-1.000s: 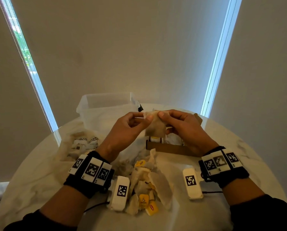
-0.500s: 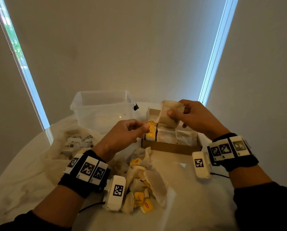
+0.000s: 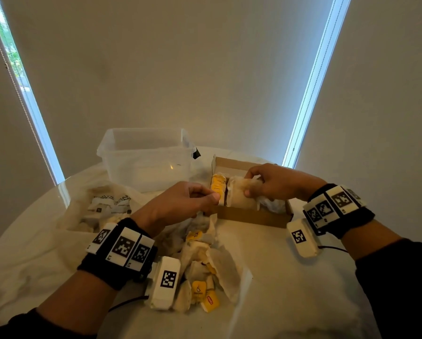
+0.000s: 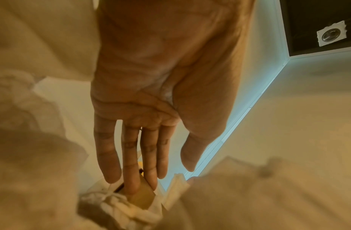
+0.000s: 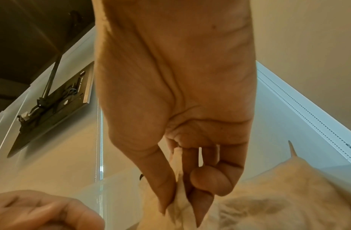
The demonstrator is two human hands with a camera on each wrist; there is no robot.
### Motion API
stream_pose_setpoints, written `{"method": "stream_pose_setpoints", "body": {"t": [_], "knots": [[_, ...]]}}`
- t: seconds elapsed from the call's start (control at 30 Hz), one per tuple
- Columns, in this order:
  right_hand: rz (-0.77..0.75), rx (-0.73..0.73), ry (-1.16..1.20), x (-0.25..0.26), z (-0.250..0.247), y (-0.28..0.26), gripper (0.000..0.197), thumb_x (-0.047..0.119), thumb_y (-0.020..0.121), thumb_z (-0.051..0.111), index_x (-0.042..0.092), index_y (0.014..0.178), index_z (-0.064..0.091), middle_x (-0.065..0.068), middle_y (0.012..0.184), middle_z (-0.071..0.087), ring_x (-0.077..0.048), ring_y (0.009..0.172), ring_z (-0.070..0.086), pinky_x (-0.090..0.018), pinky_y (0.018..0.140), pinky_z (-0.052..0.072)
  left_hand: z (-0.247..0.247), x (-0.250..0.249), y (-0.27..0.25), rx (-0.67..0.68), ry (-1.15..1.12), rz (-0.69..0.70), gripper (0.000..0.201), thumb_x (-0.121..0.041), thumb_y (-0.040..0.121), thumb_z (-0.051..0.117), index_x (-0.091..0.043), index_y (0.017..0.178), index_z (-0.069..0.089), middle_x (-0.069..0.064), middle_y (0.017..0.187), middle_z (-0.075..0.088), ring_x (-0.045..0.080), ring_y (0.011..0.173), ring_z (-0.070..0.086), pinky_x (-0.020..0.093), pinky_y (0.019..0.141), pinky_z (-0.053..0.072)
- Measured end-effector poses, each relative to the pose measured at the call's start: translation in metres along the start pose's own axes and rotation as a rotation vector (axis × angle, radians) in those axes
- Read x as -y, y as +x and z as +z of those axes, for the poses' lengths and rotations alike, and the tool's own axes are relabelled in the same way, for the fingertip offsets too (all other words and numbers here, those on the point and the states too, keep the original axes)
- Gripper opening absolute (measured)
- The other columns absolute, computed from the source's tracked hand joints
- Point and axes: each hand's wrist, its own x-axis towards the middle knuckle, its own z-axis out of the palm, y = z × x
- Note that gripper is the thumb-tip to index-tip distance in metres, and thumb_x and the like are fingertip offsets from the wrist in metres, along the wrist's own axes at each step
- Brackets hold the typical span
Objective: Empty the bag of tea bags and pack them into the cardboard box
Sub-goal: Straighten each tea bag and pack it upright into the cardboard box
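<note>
The cardboard box [image 3: 251, 214] lies open on the table right of centre, with a row of tea bags and yellow tags [image 3: 217, 186] standing in it. My right hand [image 3: 247, 184] pinches a pale tea bag [image 3: 241, 197] between thumb and fingers and holds it low inside the box, against the row. In the right wrist view the thumb and fingers of this hand [image 5: 178, 200] squeeze the tea bag [image 5: 180, 207]. My left hand [image 3: 208, 195] is at the box's left end. There its fingers [image 4: 131, 183] are straight, reach the cardboard [image 4: 143, 198] and hold nothing.
A heap of loose tea bags [image 3: 205, 267] lies in front of me between my wrists. The crumpled bag [image 3: 99, 211] lies at the left, with small packets showing in it. A clear plastic tub [image 3: 146, 157] stands behind, close to the box. The round table's rim [image 3: 58, 192] curves at the left.
Both hands held the tea bag in front of me. My left hand let go and went to the box's left end; my right carried the bag over and lowered it into the box.
</note>
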Motion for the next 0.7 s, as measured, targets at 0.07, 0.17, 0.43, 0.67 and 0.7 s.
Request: {"method": "stream_pose_setpoints", "body": {"t": [0.07, 0.17, 0.43, 0.67, 0.7], "knots": [[0.015, 0.028, -0.045, 0.002, 0.001, 0.004, 0.035, 0.037, 0.098, 0.073, 0.022, 0.128, 0.063, 0.002, 0.117, 0.067, -0.02, 0.107, 0.063, -0.033, 0.091, 0.052, 0.0, 0.0, 0.0, 0.004, 0.002, -0.002, 0.03, -0.05, 0.099, 0.068, -0.028, 0.118, 0.077, -0.006, 0.107, 0.082, 0.011, 0.102, 0.077, 0.043, 0.101, 0.059], [-0.016, -0.023, -0.057, 0.0, 0.004, 0.008, 0.037, 0.036, 0.095, 0.077, 0.021, 0.126, 0.063, 0.007, 0.112, 0.065, -0.017, 0.106, 0.064, -0.026, 0.082, 0.05, -0.001, 0.0, -0.001, 0.004, 0.007, -0.009, 0.03, -0.049, 0.1, 0.067, -0.029, 0.12, 0.076, -0.008, 0.108, 0.081, 0.009, 0.102, 0.077, 0.043, 0.101, 0.06], [-0.138, -0.119, 0.004, 0.015, -0.001, -0.008, 0.018, 0.027, 0.093, 0.081, 0.031, 0.109, 0.076, 0.017, 0.103, 0.072, -0.002, 0.093, 0.066, -0.017, 0.08, 0.049, 0.0, -0.003, -0.001, -0.008, 0.025, -0.004, 0.027, -0.048, 0.101, 0.067, -0.029, 0.117, 0.077, -0.009, 0.107, 0.081, 0.008, 0.102, 0.076, 0.04, 0.097, 0.06], [-0.136, -0.043, -0.118, 0.013, 0.006, -0.003, 0.028, 0.029, 0.098, 0.076, 0.029, 0.126, 0.076, 0.013, 0.119, 0.074, -0.004, 0.106, 0.066, -0.029, 0.099, 0.051, -0.001, -0.004, -0.003, -0.009, 0.035, -0.01, 0.028, -0.048, 0.101, 0.066, -0.029, 0.119, 0.076, -0.01, 0.109, 0.081, 0.007, 0.103, 0.076, 0.039, 0.098, 0.061], [-0.127, -0.025, -0.15, 0.014, 0.007, -0.003, 0.03, 0.029, 0.1, 0.073, 0.029, 0.129, 0.075, 0.012, 0.123, 0.074, -0.005, 0.108, 0.066, -0.029, 0.1, 0.05, 0.0, -0.005, -0.003, -0.011, 0.033, -0.012, 0.028, -0.048, 0.101, 0.066, -0.029, 0.119, 0.077, -0.009, 0.109, 0.081, 0.007, 0.102, 0.076, 0.039, 0.098, 0.06]]}}
